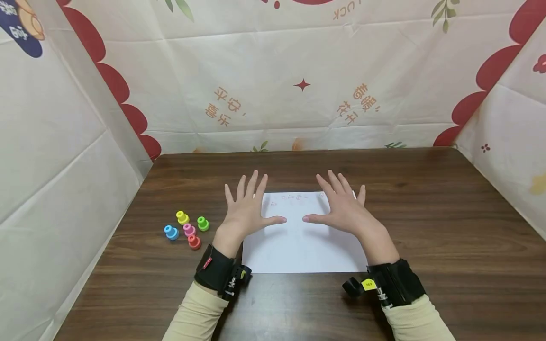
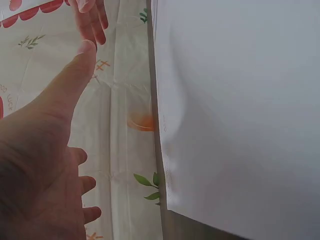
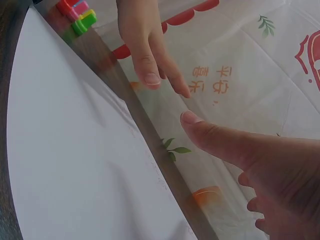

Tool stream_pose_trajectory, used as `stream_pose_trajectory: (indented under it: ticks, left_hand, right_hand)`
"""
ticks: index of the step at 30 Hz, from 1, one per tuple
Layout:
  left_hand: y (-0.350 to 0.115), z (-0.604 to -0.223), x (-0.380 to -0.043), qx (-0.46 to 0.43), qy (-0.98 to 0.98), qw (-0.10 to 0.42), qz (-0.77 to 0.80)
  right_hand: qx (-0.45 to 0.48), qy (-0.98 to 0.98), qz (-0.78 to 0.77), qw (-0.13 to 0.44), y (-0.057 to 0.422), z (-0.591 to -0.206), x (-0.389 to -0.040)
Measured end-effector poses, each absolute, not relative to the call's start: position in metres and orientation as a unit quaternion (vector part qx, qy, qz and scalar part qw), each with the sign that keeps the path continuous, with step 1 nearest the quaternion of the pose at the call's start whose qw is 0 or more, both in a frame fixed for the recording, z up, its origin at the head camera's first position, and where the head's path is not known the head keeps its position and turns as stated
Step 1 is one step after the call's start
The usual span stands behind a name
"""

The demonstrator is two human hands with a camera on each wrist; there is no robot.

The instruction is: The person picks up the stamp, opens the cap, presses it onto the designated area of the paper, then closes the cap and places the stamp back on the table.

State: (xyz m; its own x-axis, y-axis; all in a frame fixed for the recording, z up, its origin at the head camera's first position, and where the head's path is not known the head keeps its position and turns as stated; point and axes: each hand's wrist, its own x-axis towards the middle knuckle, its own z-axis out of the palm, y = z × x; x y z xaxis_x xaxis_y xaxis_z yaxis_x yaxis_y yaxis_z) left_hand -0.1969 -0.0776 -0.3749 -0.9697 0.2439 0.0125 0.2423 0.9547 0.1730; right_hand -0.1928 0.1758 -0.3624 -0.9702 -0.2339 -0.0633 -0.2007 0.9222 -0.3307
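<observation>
A white sheet of paper [image 1: 298,246] lies on the dark wooden table [image 1: 426,213], with faint small coloured marks along its far edge. My left hand [image 1: 246,208] is spread flat over the sheet's far left corner, fingers straight, holding nothing. My right hand [image 1: 343,206] is spread the same way over the far right part, and the two thumbs point at each other. In the left wrist view the left hand [image 2: 45,150] stays a little off the paper [image 2: 240,110]. The right wrist view shows the right hand [image 3: 260,160] likewise apart from the sheet [image 3: 75,165].
Several small plastic stampers stand in a cluster left of the paper: yellow [image 1: 182,217], green [image 1: 203,223], blue [image 1: 171,232], pink [image 1: 189,229] and red [image 1: 194,242]. Printed cloth walls [image 1: 298,71] close in the table at the back and on both sides.
</observation>
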Motion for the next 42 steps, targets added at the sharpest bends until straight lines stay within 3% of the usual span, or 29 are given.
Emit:
stream_pose_trajectory:
  ticks: [9,18,26,42]
  left_hand:
    - [-0.089,-0.367,-0.194,0.104,0.991,0.011,0.087]
    - [-0.133,-0.343,-0.184,0.069,0.992,0.053,0.096]
    - [-0.167,-0.332,-0.181,0.019,0.981,0.133,0.142]
    - [-0.175,-0.34,-0.186,-0.036,0.974,0.19,0.117]
  right_hand:
    - [-0.104,0.977,-0.175,0.058,0.177,-0.367,-0.19]
    - [-0.095,0.977,-0.18,0.066,0.178,-0.369,-0.188]
    - [-0.092,0.977,-0.182,0.062,0.178,-0.371,-0.186]
    - [-0.092,0.977,-0.186,0.06,0.179,-0.368,-0.187]
